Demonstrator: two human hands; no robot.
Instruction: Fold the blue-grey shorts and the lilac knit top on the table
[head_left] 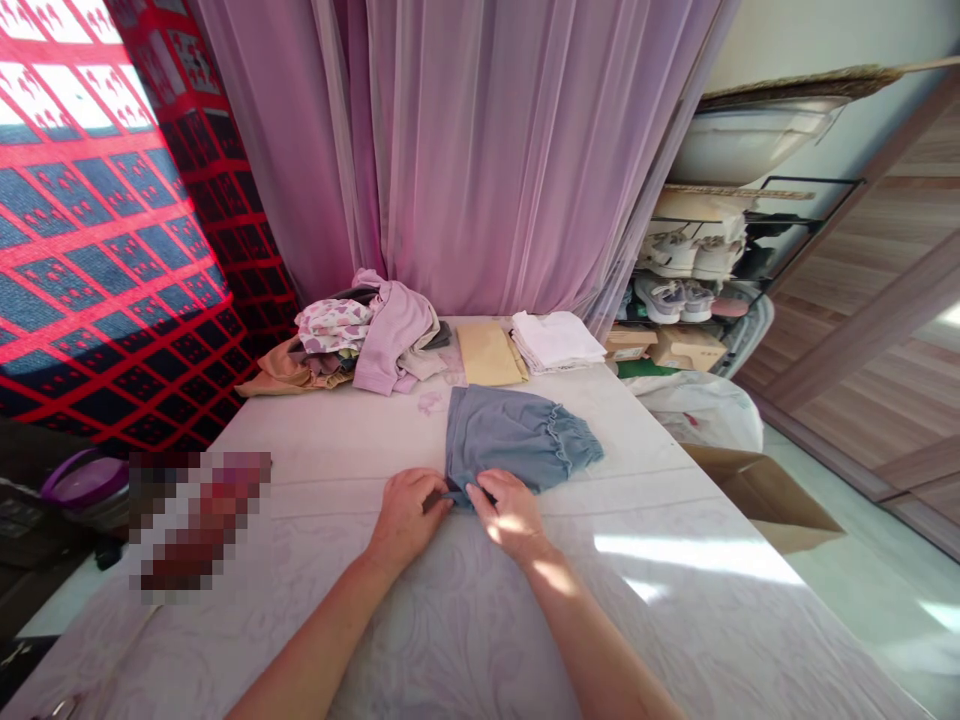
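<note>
A blue-grey garment [499, 435] lies flat on the bed-like, cloth-covered surface [322, 640], its gathered, ruffled end pointing right. My left hand [409, 510] pinches the garment's near left corner between thumb and fingers. Just to the right, my right hand [510, 510] grips the same near edge, and a small bit of cloth is bunched between the two hands. The fingertips partly hide that corner.
Behind the garment lie a folded yellow cloth [491, 355], folded white cloths [559, 340] and a heap of mixed clothes [394, 330]. A purple curtain [480, 150] hangs at the back. Right of the surface stand a paper bag [765, 495] and a shoe rack [795, 215].
</note>
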